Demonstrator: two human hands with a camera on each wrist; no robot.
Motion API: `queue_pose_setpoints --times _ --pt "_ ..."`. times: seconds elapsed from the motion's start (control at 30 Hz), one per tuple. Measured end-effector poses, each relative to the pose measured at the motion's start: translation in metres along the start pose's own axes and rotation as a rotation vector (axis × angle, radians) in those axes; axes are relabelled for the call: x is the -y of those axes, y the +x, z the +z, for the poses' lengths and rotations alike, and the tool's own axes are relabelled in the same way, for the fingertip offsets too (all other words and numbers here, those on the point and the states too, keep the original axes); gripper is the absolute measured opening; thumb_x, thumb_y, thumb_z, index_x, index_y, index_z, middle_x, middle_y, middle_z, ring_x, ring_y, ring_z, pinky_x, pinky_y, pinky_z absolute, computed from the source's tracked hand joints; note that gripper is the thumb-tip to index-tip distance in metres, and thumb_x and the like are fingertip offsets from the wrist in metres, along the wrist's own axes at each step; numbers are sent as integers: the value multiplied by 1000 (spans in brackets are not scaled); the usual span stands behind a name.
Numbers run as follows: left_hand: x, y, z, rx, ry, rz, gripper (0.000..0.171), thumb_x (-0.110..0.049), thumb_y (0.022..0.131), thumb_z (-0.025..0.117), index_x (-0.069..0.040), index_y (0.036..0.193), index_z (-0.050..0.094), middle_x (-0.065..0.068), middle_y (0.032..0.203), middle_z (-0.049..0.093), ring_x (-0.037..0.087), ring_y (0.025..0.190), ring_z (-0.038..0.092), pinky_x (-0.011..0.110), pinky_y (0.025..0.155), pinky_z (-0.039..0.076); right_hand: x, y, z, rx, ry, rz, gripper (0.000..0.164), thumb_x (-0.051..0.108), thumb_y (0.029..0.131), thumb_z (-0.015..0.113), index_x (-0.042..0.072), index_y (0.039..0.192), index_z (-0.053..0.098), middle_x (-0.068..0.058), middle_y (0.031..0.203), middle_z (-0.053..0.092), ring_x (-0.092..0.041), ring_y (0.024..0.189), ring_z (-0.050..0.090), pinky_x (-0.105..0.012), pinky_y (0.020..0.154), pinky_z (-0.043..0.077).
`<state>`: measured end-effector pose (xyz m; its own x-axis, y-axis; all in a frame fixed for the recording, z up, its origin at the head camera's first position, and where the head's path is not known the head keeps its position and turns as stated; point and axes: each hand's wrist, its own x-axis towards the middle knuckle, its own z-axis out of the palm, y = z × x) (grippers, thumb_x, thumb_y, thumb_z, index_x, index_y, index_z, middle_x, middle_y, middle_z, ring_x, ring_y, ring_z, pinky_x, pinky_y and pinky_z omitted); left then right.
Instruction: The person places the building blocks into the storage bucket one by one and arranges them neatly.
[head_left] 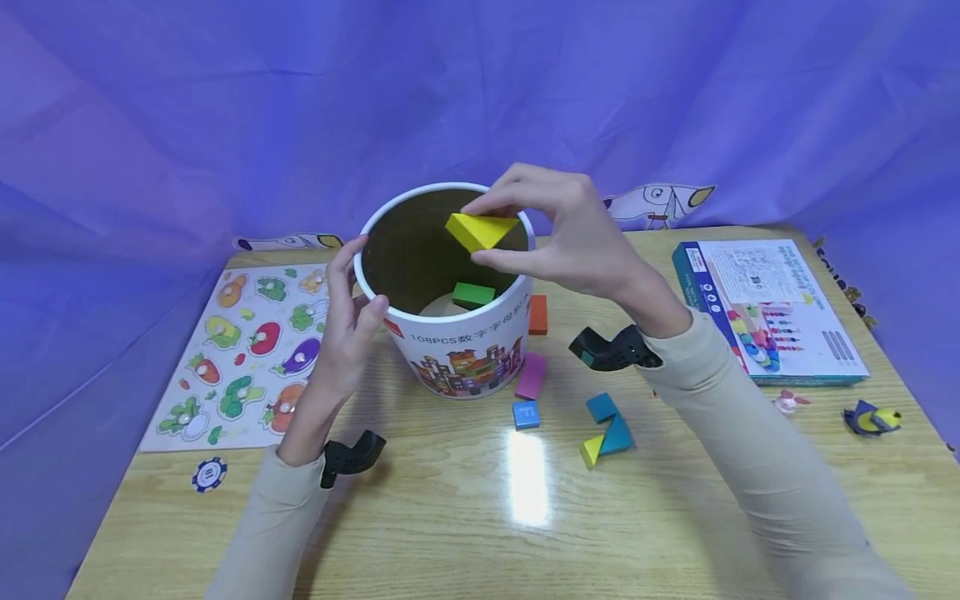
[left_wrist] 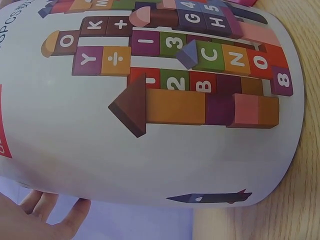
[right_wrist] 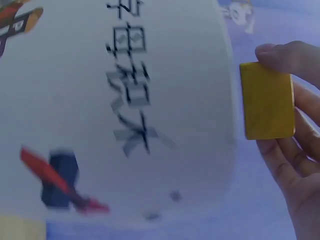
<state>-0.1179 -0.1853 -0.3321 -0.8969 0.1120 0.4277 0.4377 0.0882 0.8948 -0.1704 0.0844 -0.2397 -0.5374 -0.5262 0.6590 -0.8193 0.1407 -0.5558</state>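
Observation:
A white bucket point(head_left: 435, 340) printed with block pictures stands on the table, its mouth facing up. My left hand point(head_left: 347, 333) holds its left side at the rim, thumb in front and fingers farther back; in the left wrist view its fingers point(left_wrist: 75, 215) lie along the outer wall. Over the right part of the mouth, my right hand point(head_left: 573, 229) pinches a yellow triangular block point(head_left: 483, 232) between thumb and fingers. The block's flat rectangular side point(right_wrist: 267, 102) shows in the right wrist view. Inside the bucket lies a green block point(head_left: 472, 295).
Right of the bucket lie a red block point(head_left: 537, 315), a pink block point(head_left: 531, 377), a blue letter block point(head_left: 526, 414), teal blocks point(head_left: 617, 435) and a small yellow block point(head_left: 591, 451). A vegetable puzzle board point(head_left: 247, 358) and poker chip point(head_left: 209, 474) are left; a box point(head_left: 802, 333) and small figurines point(head_left: 872, 418) right.

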Motion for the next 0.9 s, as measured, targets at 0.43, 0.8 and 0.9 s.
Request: queue_pose_setpoints --times 0.43,0.8,0.9 --pt "-1 -2 -1 11 -21 -13 67 -22 90 49 -23 151 21 5 153 28 54 124 44 25 91 53 -6 9 20 143 -58 23 33 17 74 84 11 106 75 1 96 69 -5 86 60 -23 78 52" --pt "-1 -2 -1 14 -37 -10 67 -20 90 48 -22 151 20 7 152 29 56 120 45 26 89 55 -7 11 23 183 -75 63 35 15 72 85 9 105 75 -1 96 70 -10 87 62 -27 80 52" --pt "0 -1 -1 14 -40 3 67 -19 90 49 -22 151 21 8 152 29 56 119 45 25 87 56 -10 10 24 191 -82 61 36 14 71 86 8 105 74 -2 96 70 -11 86 62 -26 80 52"
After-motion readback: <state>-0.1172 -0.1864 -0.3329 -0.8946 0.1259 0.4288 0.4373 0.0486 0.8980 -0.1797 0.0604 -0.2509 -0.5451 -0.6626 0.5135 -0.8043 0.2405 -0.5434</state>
